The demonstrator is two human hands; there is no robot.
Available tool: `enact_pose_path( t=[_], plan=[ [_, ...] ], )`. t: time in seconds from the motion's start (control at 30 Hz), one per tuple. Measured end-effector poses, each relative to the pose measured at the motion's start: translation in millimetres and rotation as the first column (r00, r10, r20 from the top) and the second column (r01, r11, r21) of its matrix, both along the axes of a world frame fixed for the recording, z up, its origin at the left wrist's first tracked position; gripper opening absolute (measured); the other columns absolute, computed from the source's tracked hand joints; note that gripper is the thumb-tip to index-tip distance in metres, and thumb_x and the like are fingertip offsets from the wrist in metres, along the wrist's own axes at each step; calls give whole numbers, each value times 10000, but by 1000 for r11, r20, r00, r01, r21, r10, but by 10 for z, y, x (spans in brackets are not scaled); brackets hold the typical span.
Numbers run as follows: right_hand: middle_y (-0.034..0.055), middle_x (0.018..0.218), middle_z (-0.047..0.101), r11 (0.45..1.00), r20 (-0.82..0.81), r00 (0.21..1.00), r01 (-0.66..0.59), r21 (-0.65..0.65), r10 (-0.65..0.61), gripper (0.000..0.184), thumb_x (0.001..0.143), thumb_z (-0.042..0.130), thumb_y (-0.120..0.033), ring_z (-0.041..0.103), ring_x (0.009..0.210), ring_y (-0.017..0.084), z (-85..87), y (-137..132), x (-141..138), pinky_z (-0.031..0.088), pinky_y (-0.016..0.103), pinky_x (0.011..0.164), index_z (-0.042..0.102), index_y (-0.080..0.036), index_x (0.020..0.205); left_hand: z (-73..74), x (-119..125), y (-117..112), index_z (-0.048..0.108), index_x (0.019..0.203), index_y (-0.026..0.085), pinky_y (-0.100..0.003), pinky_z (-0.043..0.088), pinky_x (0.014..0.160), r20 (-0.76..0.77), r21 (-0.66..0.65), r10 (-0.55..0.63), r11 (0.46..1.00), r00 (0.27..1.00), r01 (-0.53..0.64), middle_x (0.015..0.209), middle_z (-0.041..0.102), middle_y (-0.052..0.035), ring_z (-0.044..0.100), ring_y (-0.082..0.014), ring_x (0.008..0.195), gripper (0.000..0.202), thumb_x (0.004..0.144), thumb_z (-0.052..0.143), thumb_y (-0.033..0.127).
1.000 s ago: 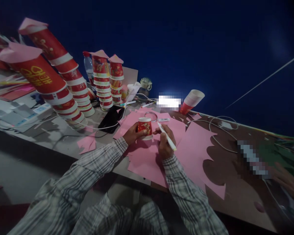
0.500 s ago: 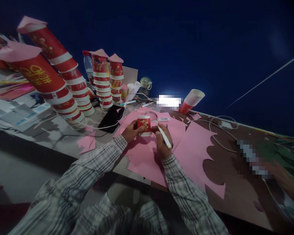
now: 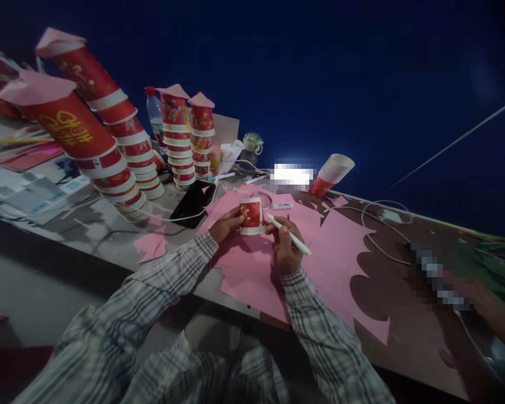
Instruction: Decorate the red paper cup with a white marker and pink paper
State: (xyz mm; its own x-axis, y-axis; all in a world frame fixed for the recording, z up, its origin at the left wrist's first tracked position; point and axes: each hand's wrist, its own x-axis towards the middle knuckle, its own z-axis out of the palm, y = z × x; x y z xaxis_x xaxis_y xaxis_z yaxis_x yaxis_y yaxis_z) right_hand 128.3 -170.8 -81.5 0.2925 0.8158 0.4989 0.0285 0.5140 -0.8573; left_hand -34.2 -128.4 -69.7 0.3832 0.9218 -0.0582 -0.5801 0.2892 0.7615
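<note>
My left hand [image 3: 227, 225] is closed on the left side of a red paper cup [image 3: 252, 216] with gold decoration and white bands at both ends. In my right hand [image 3: 288, 247] is a white marker pen [image 3: 292, 237], pinched between thumb and fingers. Its tip points at the cup's right side; whether it touches, I cannot tell. Under both hands lies cut pink paper [image 3: 252, 275]. Just behind the cup are a roll of tape [image 3: 266, 197] and a small white pen cap or short marker piece [image 3: 282, 206].
Tall stacks of red cups [image 3: 96, 148] with pink paper tops stand left. A nested stack of cups [image 3: 332, 174] leans at the back. A black phone [image 3: 192, 203], white cables, a power strip [image 3: 59, 199] and a bottle [image 3: 154, 115] are around. Another person's hand [image 3: 494, 306] is at the right.
The cup has turned in my left hand, showing a different part of its print. My right hand has shifted slightly right, and the pen lies at a flatter slant.
</note>
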Motion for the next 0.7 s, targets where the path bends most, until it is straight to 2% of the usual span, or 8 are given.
enact_pose_path(
  t=[0.13, 0.3, 0.4, 0.5, 0.7],
  plan=[
    [43, 835, 683, 1000, 85, 996, 0, 29, -2, 295, 960, 504, -415, 657, 777, 183, 55, -49, -29, 567, 378, 745, 655, -199, 1094, 28, 12, -37, 612, 1208, 169, -323, 545, 692, -18, -55, 1, 998, 1000, -2, 986, 741, -98, 710, -205, 771, 426, 817, 708, 310],
    [48, 862, 682, 997, 164, 987, -15, 74, 2, 251, 943, 539, -376, 665, 782, 186, 64, -86, -38, 564, 360, 713, 594, -202, 1116, -5, 39, -13, 658, 1094, 116, -300, 523, 779, 67, -9, 17, 1000, 998, -17, 888, 729, -72, 687, -172, 766, 387, 732, 767, 194],
    [53, 865, 686, 995, 290, 956, 0, 98, -28, 200, 926, 555, -349, 669, 785, 195, 19, -85, -10, 560, 361, 703, 608, -210, 1059, -33, 51, 17, 666, 1053, 109, -293, 514, 812, 60, -14, 34, 999, 998, -33, 880, 724, -62, 685, -159, 770, 364, 710, 773, 169],
    [51, 877, 698, 992, 382, 923, -10, 127, -40, 171, 913, 557, -309, 672, 767, 191, 12, -91, 17, 560, 348, 681, 629, -216, 1037, -36, 53, 29, 667, 1041, 106, -280, 514, 805, 49, -21, 51, 999, 998, -50, 899, 731, -67, 689, -153, 779, 360, 702, 774, 164],
    [47, 864, 707, 991, 420, 906, 1, 137, -59, 141, 906, 557, -282, 677, 748, 186, 118, -106, 11, 560, 332, 664, 650, -219, 992, -5, 63, 6, 675, 1039, 106, -256, 517, 764, 39, -21, 48, 999, 998, -47, 885, 735, -59, 688, -146, 765, 362, 700, 778, 178]
  ],
)
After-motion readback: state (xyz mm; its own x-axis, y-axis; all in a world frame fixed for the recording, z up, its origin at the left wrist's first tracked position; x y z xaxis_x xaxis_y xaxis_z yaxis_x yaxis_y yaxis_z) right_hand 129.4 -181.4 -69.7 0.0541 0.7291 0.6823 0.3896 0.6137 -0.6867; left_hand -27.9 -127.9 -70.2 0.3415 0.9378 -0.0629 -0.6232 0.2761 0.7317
